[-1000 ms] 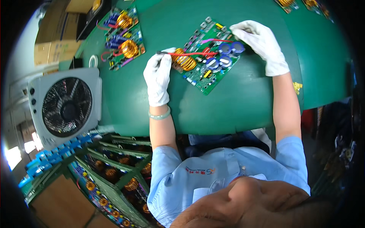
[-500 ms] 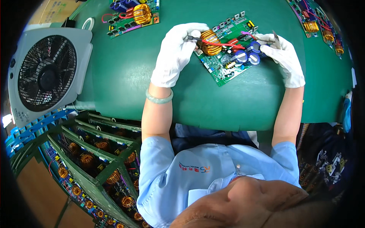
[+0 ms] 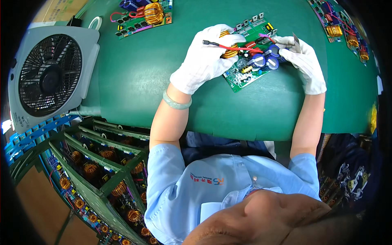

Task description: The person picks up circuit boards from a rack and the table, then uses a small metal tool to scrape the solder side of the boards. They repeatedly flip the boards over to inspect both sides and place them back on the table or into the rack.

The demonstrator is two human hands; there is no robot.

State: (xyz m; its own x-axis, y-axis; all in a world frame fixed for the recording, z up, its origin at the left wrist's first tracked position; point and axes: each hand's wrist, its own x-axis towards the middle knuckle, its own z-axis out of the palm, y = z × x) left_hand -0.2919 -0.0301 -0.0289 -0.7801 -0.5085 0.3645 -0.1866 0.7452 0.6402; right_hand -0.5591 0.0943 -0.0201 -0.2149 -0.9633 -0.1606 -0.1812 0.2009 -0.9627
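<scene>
A green circuit board (image 3: pixel 236 83) lies at an angle on the table in front of me. Blue capacitors (image 3: pixel 259 61) stand at its near right part, and a copper coil (image 3: pixel 231 51) sits on its left side. My left hand (image 3: pixel 206 57), in a white glove, is closed around that coil, thumb on the near side. Across its fingers runs a red wire (image 3: pixel 226 46) with a black end. My right hand (image 3: pixel 305 65), also gloved, is at the board's right edge by the capacitors. A thin flat metal tool (image 3: pixel 296 42) sticks up from its fingers; its lower part is hidden.
More circuit boards lie at the far left (image 3: pixel 141 22) and far right (image 3: pixel 335 30) of the green table (image 3: pixel 163 118). A grey box fan (image 3: pixel 51 79) stands on the left. Below it, a green rack (image 3: pixel 116 183) holds several boards with coils.
My left hand has moved right, from pinching the red wire's black end to closing around the coil. The wire now lies over the fingers. My right hand has hardly moved.
</scene>
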